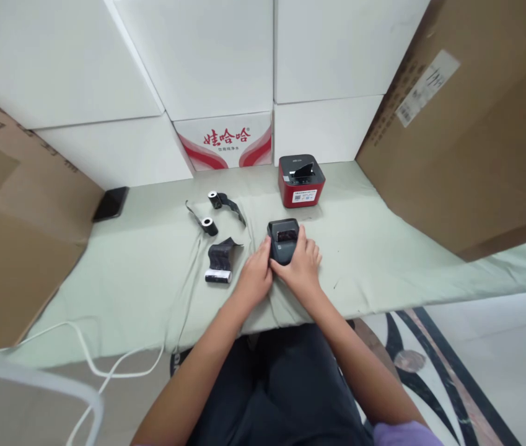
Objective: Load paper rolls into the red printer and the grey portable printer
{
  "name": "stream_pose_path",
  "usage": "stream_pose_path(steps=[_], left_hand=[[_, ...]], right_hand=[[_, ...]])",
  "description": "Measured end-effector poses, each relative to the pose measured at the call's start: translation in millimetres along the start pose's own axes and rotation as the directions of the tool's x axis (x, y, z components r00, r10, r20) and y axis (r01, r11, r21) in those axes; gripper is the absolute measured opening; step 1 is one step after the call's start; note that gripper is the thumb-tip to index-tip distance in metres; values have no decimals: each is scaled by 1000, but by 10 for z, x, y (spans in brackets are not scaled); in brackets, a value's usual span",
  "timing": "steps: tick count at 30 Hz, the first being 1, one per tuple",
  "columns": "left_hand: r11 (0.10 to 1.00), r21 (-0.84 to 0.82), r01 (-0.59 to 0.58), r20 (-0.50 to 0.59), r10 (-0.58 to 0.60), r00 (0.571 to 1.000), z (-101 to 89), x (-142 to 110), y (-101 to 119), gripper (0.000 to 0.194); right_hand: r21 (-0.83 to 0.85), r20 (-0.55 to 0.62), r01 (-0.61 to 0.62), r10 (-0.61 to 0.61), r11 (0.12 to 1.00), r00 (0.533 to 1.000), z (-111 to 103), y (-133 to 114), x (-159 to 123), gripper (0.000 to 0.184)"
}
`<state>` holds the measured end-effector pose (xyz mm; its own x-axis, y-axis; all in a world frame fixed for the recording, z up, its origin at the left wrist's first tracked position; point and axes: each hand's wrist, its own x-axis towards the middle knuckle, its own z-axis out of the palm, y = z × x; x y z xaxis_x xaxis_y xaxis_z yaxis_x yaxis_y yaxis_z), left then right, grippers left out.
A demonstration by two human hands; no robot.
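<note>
A small black label printer (283,238) sits on the pale green cloth (142,291) in front of me. My left hand (256,275) grips its left side with curled fingers. My right hand (303,265) wraps its right side and near edge. Just to the left lie three small paper rolls with dark strips pulled out: one (215,199) at the back, one (208,225) in the middle, and a wider one (219,262) nearest my left hand.
A red and black printer (300,180) stands behind the black one. A dark phone (111,203) lies at the far left. White boxes (207,56) form the back wall, and brown cartons (476,130) flank both sides. White cable (90,362) trails off the cloth's front left.
</note>
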<state>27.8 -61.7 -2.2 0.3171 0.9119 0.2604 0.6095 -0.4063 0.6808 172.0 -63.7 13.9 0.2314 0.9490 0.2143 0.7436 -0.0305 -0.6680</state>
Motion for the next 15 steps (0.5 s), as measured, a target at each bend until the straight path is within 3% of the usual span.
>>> stream_pose_path(steps=[3, 6, 10, 13, 15], left_hand=[[999, 36, 18, -4, -18, 1000, 18, -13, -1, 80], [997, 62, 41, 8, -42, 999, 21, 12, 39, 84], [989, 116, 87, 13, -89, 996, 11, 60, 70, 82], [983, 147, 113, 5, -115, 993, -1, 86, 70, 79], [979, 173, 111, 6, -114, 993, -8, 98, 69, 79]], right_hand=[[37, 88, -32, 29, 999, 996, -97, 77, 99, 123], [280, 187, -145, 94, 949, 978, -225, 198, 451, 102], [662, 167, -255, 194, 705, 967, -175, 238, 1057, 64], [758, 243, -327, 221, 564, 944, 7, 198, 1289, 58], [784, 262, -335, 209, 524, 942, 118, 202, 1321, 63]])
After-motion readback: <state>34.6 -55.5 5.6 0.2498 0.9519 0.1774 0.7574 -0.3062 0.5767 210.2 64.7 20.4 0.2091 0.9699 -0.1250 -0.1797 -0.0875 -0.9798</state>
